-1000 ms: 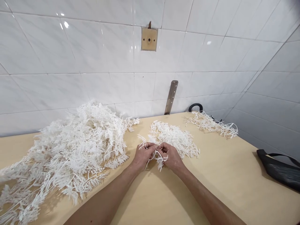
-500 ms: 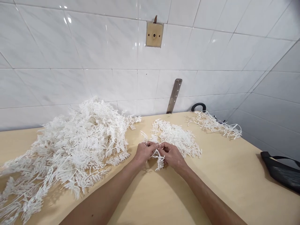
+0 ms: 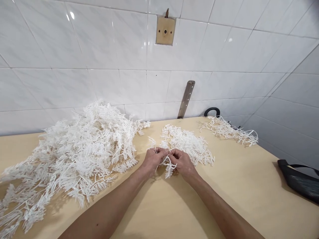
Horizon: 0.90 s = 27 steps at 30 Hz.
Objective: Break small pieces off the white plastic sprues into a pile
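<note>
Left hand (image 3: 152, 161) and right hand (image 3: 183, 163), fingertips close together, both pinch a thin, white, branching, plastic-looking sprig (image 3: 169, 172) above the pale wood-coloured worktop (image 3: 154, 212). Sprig hangs between them, nearside of a low pile of short white sprigs (image 3: 190, 145); larger tangled white heap (image 3: 92, 149) lies left.

Camera: head, worn by the person | From: above the near side of the desk (image 3: 244, 196) | Facing: forward, tilted down, towards the tiled wall (image 3: 99, 43) | Centre: foot of the wall; left grip (image 3: 152, 161) and right grip (image 3: 183, 163) just below | Range: middling; left, right and lower picture edges crop the desk
</note>
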Available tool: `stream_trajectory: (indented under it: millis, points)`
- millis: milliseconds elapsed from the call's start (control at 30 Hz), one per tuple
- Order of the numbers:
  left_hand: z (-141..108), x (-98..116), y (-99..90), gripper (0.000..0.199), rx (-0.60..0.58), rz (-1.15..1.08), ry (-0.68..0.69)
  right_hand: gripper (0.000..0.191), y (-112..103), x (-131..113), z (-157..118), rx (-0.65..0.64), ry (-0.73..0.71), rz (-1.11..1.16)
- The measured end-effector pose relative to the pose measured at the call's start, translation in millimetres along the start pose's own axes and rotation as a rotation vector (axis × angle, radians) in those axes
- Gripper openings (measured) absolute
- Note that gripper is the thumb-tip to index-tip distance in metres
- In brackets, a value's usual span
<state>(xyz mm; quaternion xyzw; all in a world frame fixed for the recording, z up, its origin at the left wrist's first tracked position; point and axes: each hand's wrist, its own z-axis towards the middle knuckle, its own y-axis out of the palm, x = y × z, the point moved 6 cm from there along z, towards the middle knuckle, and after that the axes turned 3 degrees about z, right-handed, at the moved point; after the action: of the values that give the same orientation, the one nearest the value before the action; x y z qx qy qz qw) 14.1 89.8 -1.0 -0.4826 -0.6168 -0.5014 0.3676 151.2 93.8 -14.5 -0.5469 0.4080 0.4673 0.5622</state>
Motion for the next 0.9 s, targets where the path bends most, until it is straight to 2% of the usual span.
stream_trajectory:
  millis: [300,467,633,900]
  points:
    - [0.2,-5.0,-3.3,0.033,0.085,-0.068,-0.002,0.051,-0.7,2.6,0.7,0.02,-0.003,0.029]
    - [1.0,-5.6,-2.6,0.036,0.061,-0.044,0.001,0.05,-0.2,0.1,-0.6,0.027,-0.011,0.012]
    - [-0.5,-5.0,-5.5,0.032,0.105,-0.02,0.0,0.042,-0.1,1.6,-0.5,0.024,-0.027,0.025]
    - [2.8,-9.4,-3.6,0.036,0.085,-0.052,0.002,0.038,2.6,1.1,0.8,0.027,-0.08,0.001]
